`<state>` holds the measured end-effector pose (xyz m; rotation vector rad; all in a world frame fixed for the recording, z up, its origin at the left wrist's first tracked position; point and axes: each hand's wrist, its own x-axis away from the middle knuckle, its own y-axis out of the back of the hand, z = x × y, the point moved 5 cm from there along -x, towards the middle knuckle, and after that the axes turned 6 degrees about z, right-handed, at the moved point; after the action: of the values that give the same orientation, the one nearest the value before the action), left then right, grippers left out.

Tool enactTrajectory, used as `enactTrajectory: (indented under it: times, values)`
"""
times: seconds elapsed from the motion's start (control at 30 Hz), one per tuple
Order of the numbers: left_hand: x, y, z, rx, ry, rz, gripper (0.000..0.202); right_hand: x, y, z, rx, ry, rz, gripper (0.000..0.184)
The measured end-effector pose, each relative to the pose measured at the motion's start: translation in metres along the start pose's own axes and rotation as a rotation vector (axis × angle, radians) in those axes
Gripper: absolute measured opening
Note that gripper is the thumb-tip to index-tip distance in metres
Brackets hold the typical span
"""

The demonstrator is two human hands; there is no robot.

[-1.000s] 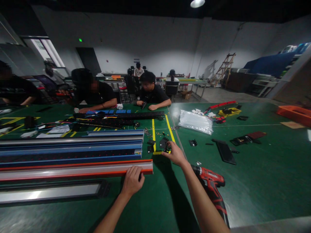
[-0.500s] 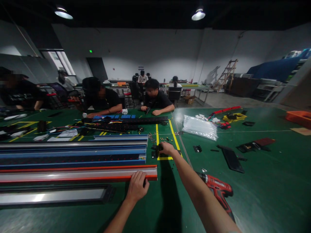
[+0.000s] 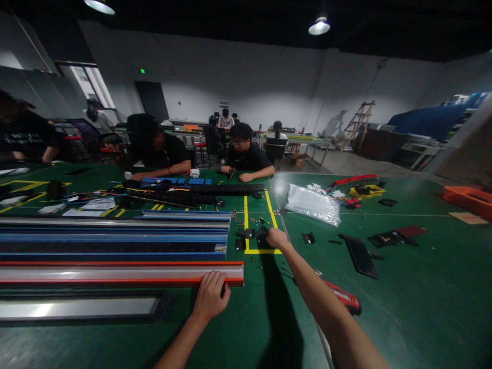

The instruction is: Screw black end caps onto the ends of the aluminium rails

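Observation:
My left hand (image 3: 210, 296) lies against the front edge of an orange-edged metal profile (image 3: 172, 272), near its right end. Its fingers are curled, and a dark bit shows by the thumb that I cannot make out. Farther out, my right hand (image 3: 277, 239) pinches a small black bracket (image 3: 262, 236) over the yellow-taped rectangle. Left of that bracket, more black brackets (image 3: 240, 244) lie on the table, with loose screws (image 3: 253, 220) behind them. Under my right forearm, a red cordless drill (image 3: 348, 298) is partly hidden.
Blue profiles (image 3: 115, 238) and a dark-framed panel (image 3: 80, 307) lie at left on the green table (image 3: 415, 287). To the right are bubble packaging (image 3: 313, 205), a single black bracket (image 3: 308, 238), a flat black piece (image 3: 359, 256) and an orange bin (image 3: 469, 200). Co-workers sit across the table.
My right hand has moved right with a black bracket, uncovering another bracket at its former place. The forearm now covers more of the drill. My left hand stays on the profile; the view shifts slightly.

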<state>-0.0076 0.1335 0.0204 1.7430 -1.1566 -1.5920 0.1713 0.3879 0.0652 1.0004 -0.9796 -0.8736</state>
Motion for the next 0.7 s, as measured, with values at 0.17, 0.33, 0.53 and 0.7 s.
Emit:
enactTrajectory:
  times: [0.17,0.33,0.53,0.7]
  values:
    - [0.000,0.001,0.000,-0.012,-0.012,-0.011,0.014,0.022,0.016,0.007,-0.144,-0.042,-0.116,0.030]
    - [0.000,0.000,0.000,-0.003,-0.016,0.004,0.014,0.075,-0.028,0.017,-0.342,-0.016,-0.034,0.026]
    - [-0.001,0.003,0.000,-0.037,0.012,0.037,0.010,0.118,-0.093,0.035,-0.499,-0.027,0.086,0.022]
    - [-0.001,0.004,-0.001,-0.043,0.002,0.034,0.010,0.117,-0.097,0.042,-0.457,-0.028,0.081,0.022]
